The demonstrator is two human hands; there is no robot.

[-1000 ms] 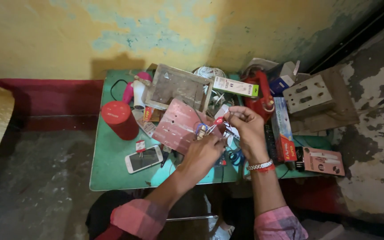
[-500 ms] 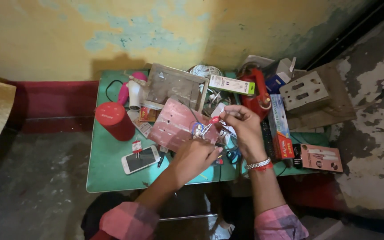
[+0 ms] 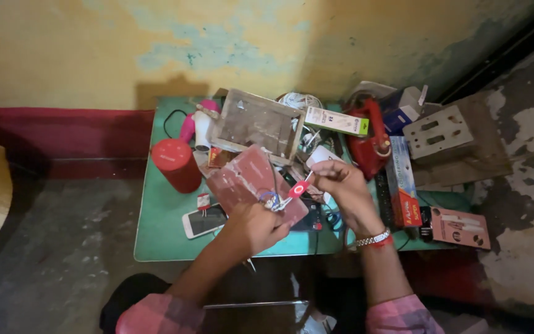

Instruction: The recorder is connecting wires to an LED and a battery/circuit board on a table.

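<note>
My left hand (image 3: 256,226) grips a flat reddish-pink board (image 3: 248,180) with thin wires at its near corner, holding it tilted above the green table (image 3: 162,229). My right hand (image 3: 341,184) pinches a small tool with a red and white handle (image 3: 300,188), its tip touching the wires on the board beside my left fingers. A metal watch and a red band circle my right wrist (image 3: 373,239). Both sleeves are pink check.
A red cylinder (image 3: 175,164) stands at the table's left. A white phone (image 3: 204,221) lies near the front edge. A wooden frame board (image 3: 259,124), a pink and white hair dryer (image 3: 196,122), a red iron (image 3: 369,137), several boxes and a grey switch plate (image 3: 438,133) crowd the back and right.
The view has shifted slightly. My hands stay together over the board, and the red-handled tool has moved a little closer to the wires.
</note>
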